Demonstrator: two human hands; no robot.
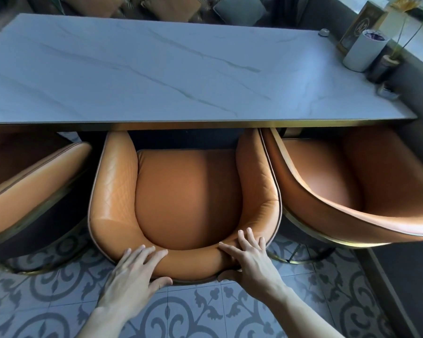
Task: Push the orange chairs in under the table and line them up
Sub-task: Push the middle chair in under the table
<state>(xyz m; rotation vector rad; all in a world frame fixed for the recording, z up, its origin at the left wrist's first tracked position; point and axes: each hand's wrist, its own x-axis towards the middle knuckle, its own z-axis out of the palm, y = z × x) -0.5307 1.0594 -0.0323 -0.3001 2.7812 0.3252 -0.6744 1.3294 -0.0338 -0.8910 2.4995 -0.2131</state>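
Three orange leather tub chairs stand along the near edge of a white marble table [156, 76]. The middle chair [188, 191] faces the table squarely, its arm fronts tucked just under the gold table edge. My left hand [137, 272] and my right hand [249, 259] both grip the top of its curved backrest, fingers over the rim and thumbs behind. The left chair [34, 181] is turned at an angle, with a gap to the middle one. Touching the middle chair's arm, the right chair [352, 191] is also angled.
On the table's far right stand a white cylindrical holder [363, 51], a gold-framed sign [359, 25], a small vase with a flower [388, 62] and a small grey disc [324, 32]. A cushioned bench runs behind the table. Patterned floor tiles [205, 311] lie underfoot.
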